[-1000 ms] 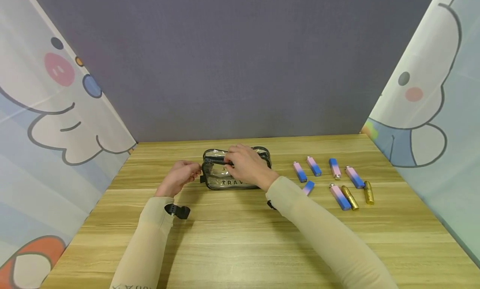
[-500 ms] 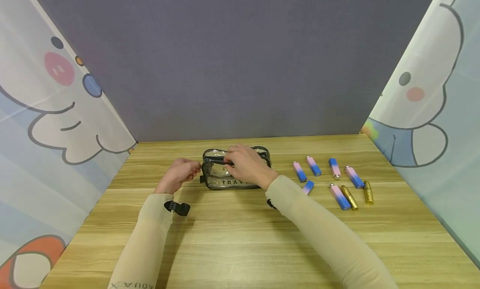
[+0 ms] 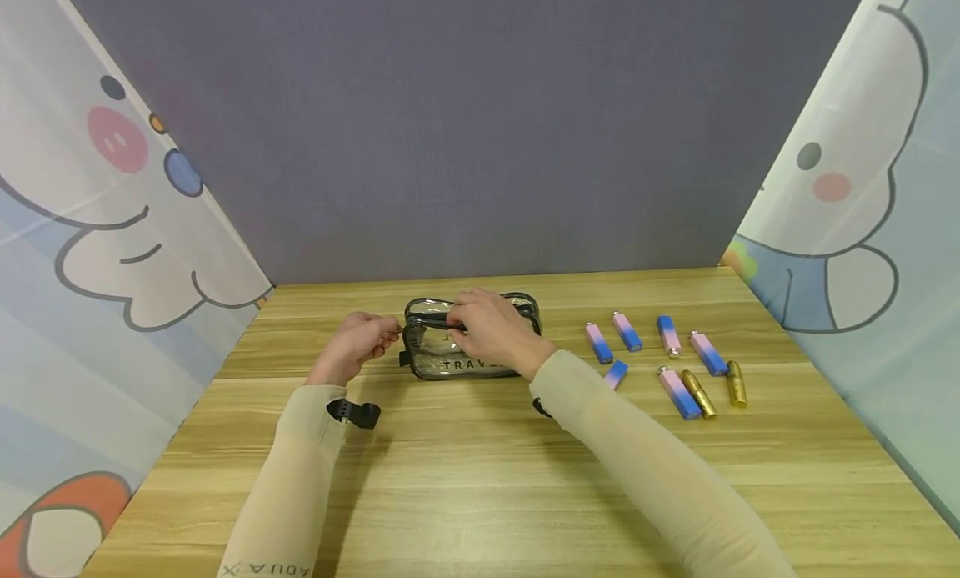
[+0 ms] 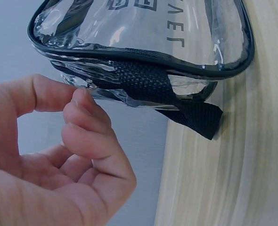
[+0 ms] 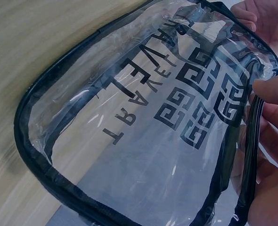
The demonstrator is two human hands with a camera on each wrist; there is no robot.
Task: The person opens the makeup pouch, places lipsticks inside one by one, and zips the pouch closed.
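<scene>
A clear pouch with black piping (image 3: 431, 357), printed TRAVEL, stands upright on the table. My left hand (image 3: 362, 341) is at its left end. In the left wrist view, the thumb and forefinger pinch the small metal zipper pull (image 4: 90, 85), just above a black side tab (image 4: 198, 120). My right hand (image 3: 491, 329) reaches over the pouch's front and grips the upper edge near its middle. The right wrist view shows the thumb on the clear front panel (image 5: 143, 174) and fingers behind the dark zipper edge (image 5: 252, 155).
Right of the pouch lie several pink-and-blue lipstick tubes (image 3: 680, 394) and two gold tubes (image 3: 737, 386). My right sleeve partly covers one pink-and-blue tube (image 3: 617, 375). A grey panel (image 3: 480, 144) rises behind the wooden table (image 3: 465, 495), with cartoon-printed curtains (image 3: 847, 186) on both sides.
My left hand has edged slightly upward at the pouch's left end. The right hand, the pouch and the tubes look unchanged.
</scene>
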